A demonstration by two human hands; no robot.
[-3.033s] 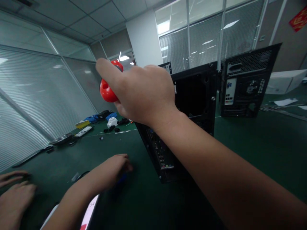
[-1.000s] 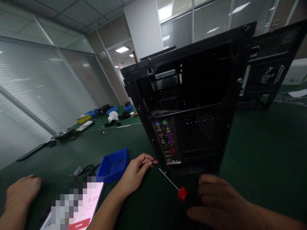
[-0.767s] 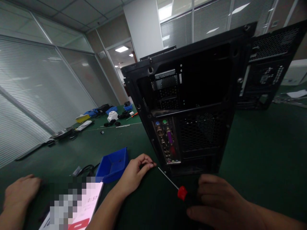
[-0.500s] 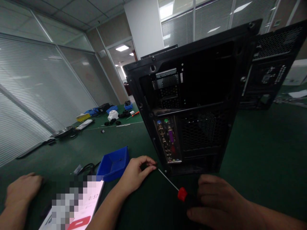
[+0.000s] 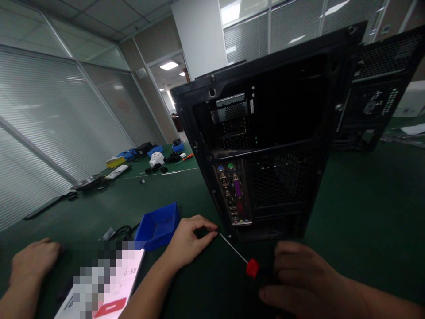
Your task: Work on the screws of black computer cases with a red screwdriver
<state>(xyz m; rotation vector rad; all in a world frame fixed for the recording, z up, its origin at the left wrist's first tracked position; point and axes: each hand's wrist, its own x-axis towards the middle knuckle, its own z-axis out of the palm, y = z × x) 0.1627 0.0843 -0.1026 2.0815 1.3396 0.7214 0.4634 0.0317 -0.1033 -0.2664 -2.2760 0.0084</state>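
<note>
My left hand [image 5: 191, 241] is closed in a pinch, thumb and forefinger meeting just left of the screwdriver's tip. Whatever lies between those fingertips is too small to make out. My right hand [image 5: 303, 277] wraps round the red and black handle of a screwdriver [image 5: 253, 268], whose thin shaft slants up and left to the pinched fingers. Right behind both hands stands a black computer case [image 5: 279, 212], its rear face towards me. A metal port panel [image 5: 237, 195] with a purple connector sits low on its left side.
Left of my left hand lie an open blue bin [image 5: 157, 228] and a lit phone [image 5: 122, 279]. Another person's hand [image 5: 36, 261] rests at far left. A second case [image 5: 378, 93] stands behind right; another screwdriver [image 5: 187, 158] and a white object [image 5: 156, 159] lie farther back.
The fingers of my left hand have straightened slightly, still pinched by the screwdriver tip. My right hand and the screwdriver have hardly moved. The phone's timer went from 0:57 to 0:58.
</note>
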